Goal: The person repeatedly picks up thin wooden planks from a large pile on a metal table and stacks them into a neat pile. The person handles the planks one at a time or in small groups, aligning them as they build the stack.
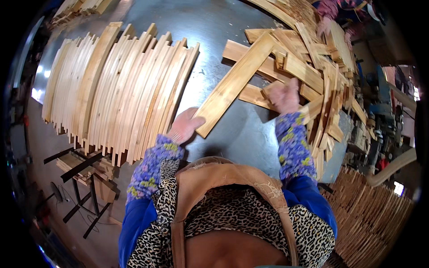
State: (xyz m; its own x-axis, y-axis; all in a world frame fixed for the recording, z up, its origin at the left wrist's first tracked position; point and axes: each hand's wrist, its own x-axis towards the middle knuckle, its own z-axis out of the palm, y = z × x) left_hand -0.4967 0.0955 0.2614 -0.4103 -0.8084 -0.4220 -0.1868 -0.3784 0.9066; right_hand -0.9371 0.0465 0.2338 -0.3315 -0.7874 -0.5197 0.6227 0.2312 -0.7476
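My left hand grips the near end of a long, flat wooden board, thumb on top. The board slants away to the right, and its far end lies over the heap of loose wooden boards. Right of it, my right hand is closed at the near side of the heap. The end of a short wooden piece sticks out beside its fingers; the rest of that piece is hidden by the hand. Another board lies just left of the right hand.
A row of wooden strips lies side by side on the metal table at left. At the far right, another person's hand touches boards. A dark metal stand is at lower left. Stacked wood fills the lower right.
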